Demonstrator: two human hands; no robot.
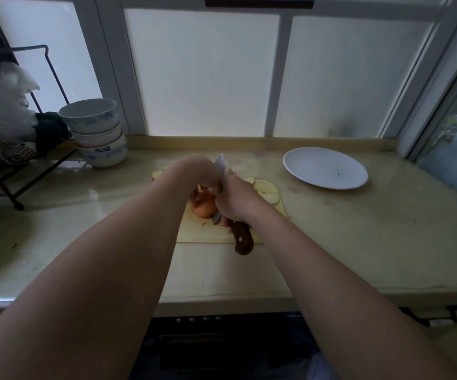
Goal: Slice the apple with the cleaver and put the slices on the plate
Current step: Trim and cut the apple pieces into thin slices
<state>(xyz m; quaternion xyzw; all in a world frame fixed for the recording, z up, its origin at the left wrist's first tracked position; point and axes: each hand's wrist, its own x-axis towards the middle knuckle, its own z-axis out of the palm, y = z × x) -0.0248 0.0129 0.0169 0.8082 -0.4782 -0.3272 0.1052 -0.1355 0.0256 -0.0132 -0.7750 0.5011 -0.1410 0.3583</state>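
Brown wood forms the handle of the cleaver (242,239), which sticks out toward the person from under the right hand (236,198). The fingers of that hand are wrapped tightly round the handle where it meets the blade. The blade stands on edge, its far corner showing above the knuckles, and presses against the right side of the apple (204,207). The left hand (197,171) reaches in from the left with the wrist bent down, its fingers curled over the top of the apple and holding it on the pale cutting board (208,234). Both bare forearms come in low and meet over the board. Cut slices (265,192) lie fanned on the board's right part. A white plate (324,168) sits on the bench (358,229), well apart to the right. Faint pink marks (235,161) behind the board are too blurred to read. Stacked bowls (98,133) with a blue pattern stand at the far left.
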